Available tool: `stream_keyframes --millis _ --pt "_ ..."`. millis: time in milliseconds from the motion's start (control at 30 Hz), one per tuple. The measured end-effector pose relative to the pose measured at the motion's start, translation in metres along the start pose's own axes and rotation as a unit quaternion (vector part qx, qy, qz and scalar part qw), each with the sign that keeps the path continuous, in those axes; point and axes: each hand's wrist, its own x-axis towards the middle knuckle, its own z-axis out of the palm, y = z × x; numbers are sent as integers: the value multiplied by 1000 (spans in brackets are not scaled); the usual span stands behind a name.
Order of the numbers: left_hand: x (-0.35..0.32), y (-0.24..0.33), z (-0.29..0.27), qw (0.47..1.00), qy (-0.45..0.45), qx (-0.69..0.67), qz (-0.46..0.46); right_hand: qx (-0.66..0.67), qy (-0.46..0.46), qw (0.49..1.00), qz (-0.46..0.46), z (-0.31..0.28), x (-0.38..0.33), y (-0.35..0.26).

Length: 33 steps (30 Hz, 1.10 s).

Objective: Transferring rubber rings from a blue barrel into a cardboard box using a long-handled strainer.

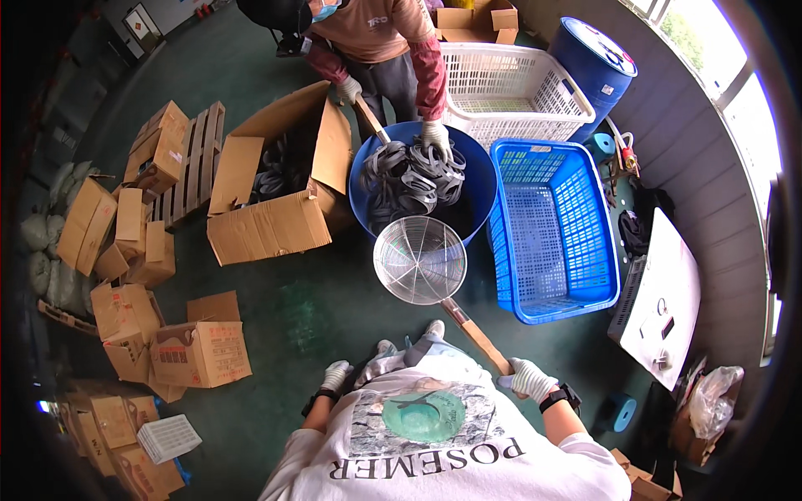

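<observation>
My right hand [530, 380], in a white glove, grips the wooden handle [476, 336] of a round wire-mesh strainer [419, 260]. The empty strainer hangs over the near rim of a blue round tub [482, 198]. Dark grey ring-shaped parts [411, 178] are piled in the tub. My left hand [336, 375], gloved too, hangs free by my side with nothing in it. Across the tub a person in a tan top has one gloved hand [434, 136] on the parts and the other [349, 89] on a second wooden handle.
A blue plastic crate [551, 230] stands right of the tub, a white basket [510, 83] and a blue drum [595, 60] behind it. An open cardboard box [267, 221] with dark parts lies left of the tub. Several cardboard boxes [200, 352] and a wooden pallet [198, 159] fill the left side.
</observation>
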Motion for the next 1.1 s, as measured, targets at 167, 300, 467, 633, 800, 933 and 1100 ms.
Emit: stream_keyframes --millis 167,300,467,633,800,933,1100 --pt "6 -13 -8 1000 9 -7 -6 -29 2 999 -25 -3 5 1" --pt "1 -3 0 1000 15 4 -13 -16 4 1000 -17 -4 2 -1" --pt "-8 1 2 1000 16 7 -1 1 -4 1000 -2 -8 -7 -13" --pt "-8 1 6 1000 17 -5 -23 -9 -2 1000 -14 -12 -3 -9" --pt "-1 -9 2 1000 9 2 -9 -33 -1 999 -14 -14 -4 -8" --pt "2 -10 3 1000 17 8 -1 -41 6 999 -33 -12 0 0" --pt "4 -10 3 999 10 29 -10 -27 -1 999 -36 -10 1 3"
